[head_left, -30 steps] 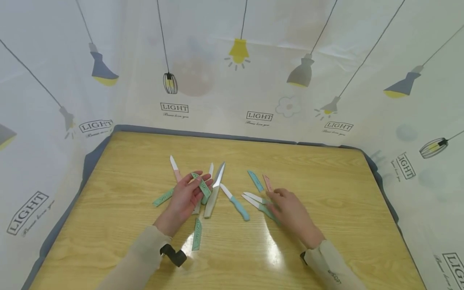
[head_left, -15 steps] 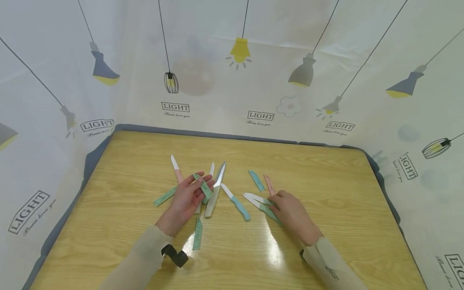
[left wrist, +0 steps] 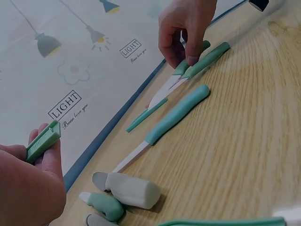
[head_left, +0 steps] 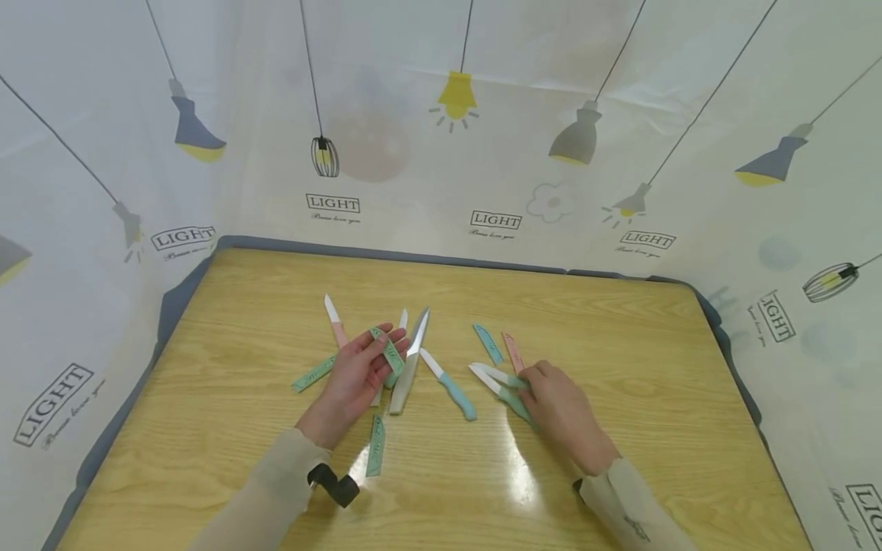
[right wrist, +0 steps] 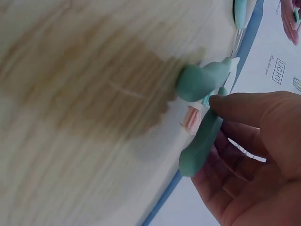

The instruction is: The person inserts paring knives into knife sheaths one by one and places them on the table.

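My left hand [head_left: 353, 376] is palm up and pinches a green knife sheath [head_left: 388, 352] under the thumb, above a cluster of knives. On the right, my right hand [head_left: 561, 413] pinches a white-bladed paring knife by its green handle [right wrist: 202, 143] between thumb and fingers. A second green-handled paring knife [head_left: 513, 403] lies right beside it, their blades close together near the tips. Just beyond the right hand lie a pink sheath [head_left: 512, 350] and a blue sheath [head_left: 488, 343]. A blue-handled knife [head_left: 456, 398] lies between the hands.
Near the left hand lie a large grey-handled knife [head_left: 405, 383], a pink-handled knife [head_left: 340, 334] and a green-handled knife [left wrist: 106, 205], partly hidden in the head view. Two more green sheaths [head_left: 313, 373] lie on the wooden table [head_left: 620, 344]. A printed curtain [head_left: 413, 153] surrounds the table.
My right hand has shifted slightly right with the green-handled paring knife; both blade tips there moved a little right. The left hand keeps its sheath almost still.
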Action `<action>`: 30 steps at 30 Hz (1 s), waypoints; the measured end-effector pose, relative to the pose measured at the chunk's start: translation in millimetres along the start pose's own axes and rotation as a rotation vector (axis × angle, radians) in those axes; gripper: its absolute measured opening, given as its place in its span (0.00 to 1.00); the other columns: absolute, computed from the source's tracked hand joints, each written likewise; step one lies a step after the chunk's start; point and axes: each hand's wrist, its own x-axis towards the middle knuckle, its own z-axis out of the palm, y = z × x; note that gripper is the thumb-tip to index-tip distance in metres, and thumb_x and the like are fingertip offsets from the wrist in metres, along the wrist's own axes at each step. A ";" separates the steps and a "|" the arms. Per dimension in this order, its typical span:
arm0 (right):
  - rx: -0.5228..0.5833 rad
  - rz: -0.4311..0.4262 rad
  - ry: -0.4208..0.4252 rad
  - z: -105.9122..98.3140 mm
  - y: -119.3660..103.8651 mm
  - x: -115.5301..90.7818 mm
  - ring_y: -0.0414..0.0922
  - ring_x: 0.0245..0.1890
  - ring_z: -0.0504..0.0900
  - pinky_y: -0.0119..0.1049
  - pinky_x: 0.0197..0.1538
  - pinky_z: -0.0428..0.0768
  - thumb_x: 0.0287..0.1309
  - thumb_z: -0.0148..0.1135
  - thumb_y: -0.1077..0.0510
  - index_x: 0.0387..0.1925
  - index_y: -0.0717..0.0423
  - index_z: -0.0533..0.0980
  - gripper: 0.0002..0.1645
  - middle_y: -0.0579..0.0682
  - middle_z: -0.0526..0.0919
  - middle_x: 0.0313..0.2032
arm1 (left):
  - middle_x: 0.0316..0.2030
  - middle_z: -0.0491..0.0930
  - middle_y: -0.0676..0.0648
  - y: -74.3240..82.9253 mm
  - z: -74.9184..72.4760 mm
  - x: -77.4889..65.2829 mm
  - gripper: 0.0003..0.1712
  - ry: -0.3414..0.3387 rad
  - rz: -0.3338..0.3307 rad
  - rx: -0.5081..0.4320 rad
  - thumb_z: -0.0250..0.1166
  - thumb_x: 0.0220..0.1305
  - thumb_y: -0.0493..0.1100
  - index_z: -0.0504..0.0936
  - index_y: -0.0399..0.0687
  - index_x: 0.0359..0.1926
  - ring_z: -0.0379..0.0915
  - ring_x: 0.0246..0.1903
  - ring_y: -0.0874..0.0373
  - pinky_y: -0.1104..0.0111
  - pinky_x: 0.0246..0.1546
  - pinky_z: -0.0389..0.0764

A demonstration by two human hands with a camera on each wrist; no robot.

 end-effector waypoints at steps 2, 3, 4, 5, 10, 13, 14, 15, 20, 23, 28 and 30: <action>-0.001 0.009 0.008 -1.9 -0.3 -0.5 0.44 0.36 0.78 0.37 0.37 0.82 0.57 0.65 0.60 0.43 0.60 0.81 0.12 0.50 0.80 0.38 | 0.62 0.70 0.34 0.5 0.9 -0.8 0.26 0.000 0.002 -0.007 0.52 0.73 0.37 0.60 0.35 0.68 0.74 0.56 0.48 0.62 0.57 0.75; -0.005 0.011 0.014 -2.9 -0.5 -0.5 0.44 0.35 0.78 0.37 0.36 0.82 0.57 0.64 0.60 0.43 0.60 0.80 0.12 0.50 0.80 0.37 | 0.62 0.70 0.34 0.7 1.4 -1.1 0.25 0.000 0.004 -0.008 0.52 0.73 0.37 0.61 0.35 0.67 0.74 0.56 0.48 0.62 0.58 0.74; -0.007 0.010 0.021 -3.7 -0.4 -0.3 0.44 0.35 0.78 0.37 0.36 0.82 0.58 0.64 0.61 0.42 0.61 0.80 0.11 0.50 0.80 0.37 | 0.62 0.70 0.34 0.9 1.6 -1.4 0.24 -0.002 0.004 -0.010 0.52 0.73 0.37 0.62 0.35 0.67 0.73 0.56 0.48 0.62 0.58 0.74; -0.008 0.005 0.028 -4.6 -0.3 -0.3 0.44 0.33 0.79 0.37 0.34 0.82 0.58 0.63 0.62 0.42 0.62 0.79 0.11 0.51 0.81 0.36 | 0.61 0.70 0.35 1.1 1.8 -1.7 0.24 -0.003 0.003 -0.011 0.52 0.73 0.37 0.62 0.36 0.66 0.73 0.57 0.48 0.62 0.58 0.74; -0.005 -0.016 0.040 -8.4 0.7 -0.1 0.41 0.25 0.77 0.36 0.28 0.82 0.59 0.61 0.65 0.42 0.64 0.77 0.09 0.53 0.82 0.32 | 0.60 0.72 0.36 2.5 3.1 -3.7 0.26 -0.007 -0.003 -0.016 0.51 0.73 0.36 0.59 0.34 0.68 0.73 0.56 0.49 0.63 0.57 0.75; 0.029 0.015 0.023 -11.8 -0.7 -0.7 0.39 0.23 0.73 0.35 0.27 0.81 0.61 0.60 0.65 0.43 0.62 0.77 0.09 0.51 0.82 0.32 | 0.61 0.70 0.35 3.1 4.1 -5.2 0.26 -0.008 -0.006 -0.022 0.50 0.74 0.36 0.59 0.34 0.68 0.73 0.57 0.49 0.63 0.57 0.75; 0.049 0.030 0.019 -13.0 -1.8 -1.0 0.39 0.23 0.73 0.35 0.27 0.80 0.61 0.59 0.65 0.43 0.61 0.76 0.09 0.51 0.82 0.32 | 0.62 0.70 0.35 3.2 4.7 -5.7 0.24 -0.007 -0.004 -0.022 0.50 0.74 0.36 0.60 0.35 0.67 0.73 0.57 0.49 0.63 0.58 0.74; 0.078 0.041 0.011 -14.4 -3.2 -1.4 0.38 0.23 0.72 0.34 0.26 0.80 0.61 0.59 0.65 0.44 0.61 0.76 0.09 0.50 0.81 0.32 | 0.62 0.70 0.35 3.1 5.4 -6.2 0.23 -0.003 -0.002 -0.020 0.50 0.74 0.36 0.62 0.35 0.66 0.73 0.56 0.49 0.63 0.58 0.74; 0.253 0.050 -0.013 -17.2 -14.3 -3.5 0.38 0.21 0.71 0.31 0.23 0.76 0.63 0.58 0.66 0.46 0.59 0.70 0.11 0.50 0.80 0.31 | 0.58 0.74 0.36 0.2 10.1 -7.0 0.19 0.016 0.020 -0.020 0.50 0.73 0.36 0.65 0.36 0.62 0.74 0.55 0.49 0.60 0.59 0.73; 0.327 0.033 -0.014 -15.7 -22.3 -4.6 0.37 0.20 0.69 0.30 0.22 0.74 0.63 0.56 0.67 0.49 0.61 0.69 0.14 0.50 0.78 0.30 | 0.52 0.79 0.39 -3.0 12.7 -6.0 0.17 0.013 0.026 -0.048 0.51 0.73 0.36 0.66 0.37 0.59 0.75 0.54 0.49 0.57 0.61 0.70; 0.426 0.031 -0.010 -12.9 -35.4 -5.5 0.36 0.19 0.66 0.29 0.20 0.72 0.67 0.54 0.62 0.51 0.62 0.73 0.13 0.43 0.73 0.26 | 0.46 0.83 0.42 -8.4 16.6 -4.6 0.11 0.010 0.051 -0.078 0.51 0.73 0.36 0.68 0.42 0.54 0.77 0.52 0.49 0.52 0.63 0.65; 0.473 0.028 -0.004 -12.6 -40.7 -5.5 0.36 0.19 0.66 0.29 0.20 0.71 0.69 0.53 0.58 0.47 0.61 0.76 0.12 0.44 0.73 0.24 | 0.46 0.83 0.42 -10.1 17.9 -4.6 0.10 0.010 0.061 -0.084 0.51 0.73 0.36 0.69 0.43 0.53 0.77 0.52 0.49 0.51 0.62 0.64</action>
